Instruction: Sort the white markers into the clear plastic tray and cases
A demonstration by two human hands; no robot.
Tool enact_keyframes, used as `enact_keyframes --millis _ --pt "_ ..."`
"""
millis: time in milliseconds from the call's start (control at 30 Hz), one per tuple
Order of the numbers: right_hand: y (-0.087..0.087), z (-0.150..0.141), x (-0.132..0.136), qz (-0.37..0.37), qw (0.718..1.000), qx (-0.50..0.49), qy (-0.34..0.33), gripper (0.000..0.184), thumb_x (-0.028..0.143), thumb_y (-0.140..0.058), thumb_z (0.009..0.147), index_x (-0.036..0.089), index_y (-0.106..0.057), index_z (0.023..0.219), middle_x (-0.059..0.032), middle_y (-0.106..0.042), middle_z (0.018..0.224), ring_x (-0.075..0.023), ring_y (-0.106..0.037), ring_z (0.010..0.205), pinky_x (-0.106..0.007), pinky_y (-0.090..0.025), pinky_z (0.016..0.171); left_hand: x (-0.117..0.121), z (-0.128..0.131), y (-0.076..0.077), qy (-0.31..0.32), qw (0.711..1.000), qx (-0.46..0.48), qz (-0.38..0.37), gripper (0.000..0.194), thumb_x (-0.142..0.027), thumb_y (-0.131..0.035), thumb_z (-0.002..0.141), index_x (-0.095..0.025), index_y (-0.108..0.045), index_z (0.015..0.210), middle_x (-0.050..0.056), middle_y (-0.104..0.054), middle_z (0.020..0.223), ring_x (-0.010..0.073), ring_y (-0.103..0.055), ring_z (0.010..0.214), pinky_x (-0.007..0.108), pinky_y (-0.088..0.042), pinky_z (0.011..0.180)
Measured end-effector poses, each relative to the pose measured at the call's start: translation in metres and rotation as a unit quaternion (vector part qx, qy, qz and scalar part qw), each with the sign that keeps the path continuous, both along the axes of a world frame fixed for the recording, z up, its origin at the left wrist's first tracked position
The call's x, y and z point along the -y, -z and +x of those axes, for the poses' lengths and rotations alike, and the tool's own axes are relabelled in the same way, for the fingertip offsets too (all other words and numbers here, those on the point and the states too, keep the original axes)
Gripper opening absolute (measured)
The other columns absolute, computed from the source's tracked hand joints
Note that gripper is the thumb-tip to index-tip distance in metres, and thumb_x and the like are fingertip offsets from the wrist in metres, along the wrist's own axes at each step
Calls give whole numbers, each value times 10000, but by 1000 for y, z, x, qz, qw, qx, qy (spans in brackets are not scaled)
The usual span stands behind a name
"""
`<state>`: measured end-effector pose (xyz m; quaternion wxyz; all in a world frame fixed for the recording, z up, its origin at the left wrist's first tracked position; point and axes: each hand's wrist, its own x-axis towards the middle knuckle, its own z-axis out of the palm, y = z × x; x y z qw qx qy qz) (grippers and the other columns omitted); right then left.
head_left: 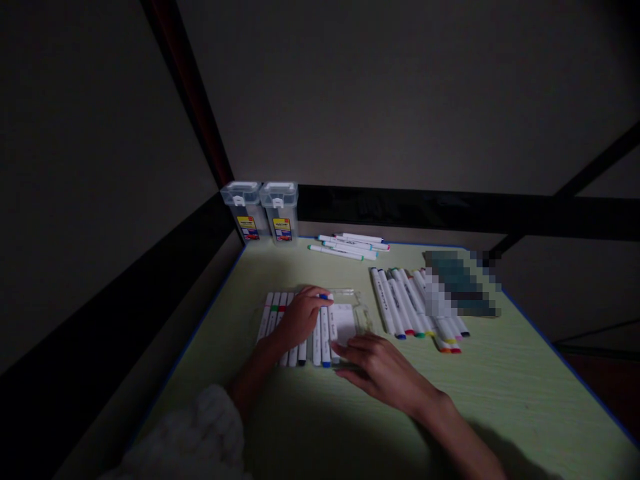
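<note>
A clear plastic tray (345, 292) lies on the table, with several white markers (270, 327) side by side in it. My left hand (300, 317) reaches over the row. Its thumb and forefinger close at the upper end of a blue-capped marker (324, 330). My right hand (377, 363) is at the tray's lower right, fingers apart, with fingertips touching or very near the bottom end of the rightmost marker (334, 327). Part of the row is hidden under my left hand. A white surface shows inside the tray to the right of the markers.
Several loose markers (400, 300) lie in a group on the right, and several more (345, 250) at the back. Two clear lidded boxes (281, 213) stand at the back left corner. A pixelated flat object (463, 283) lies far right. Walls border the table (310, 427).
</note>
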<state>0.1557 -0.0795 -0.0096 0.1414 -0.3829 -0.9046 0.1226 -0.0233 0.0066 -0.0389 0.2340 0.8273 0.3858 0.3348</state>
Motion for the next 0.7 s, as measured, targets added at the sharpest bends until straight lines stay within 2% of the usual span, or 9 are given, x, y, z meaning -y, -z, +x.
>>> enact_keyframes --millis 700 --pt "4 1 0 -21 1000 9 1 304 250 -467 849 167 -542 1132 -41 -627 793 -176 -571 727 -300 -408 644 2 0 -3 2 1000 -14 -7 373 -3 -387 728 -196 -675 866 55 -606 998 176 -508 981 372 -398 889"
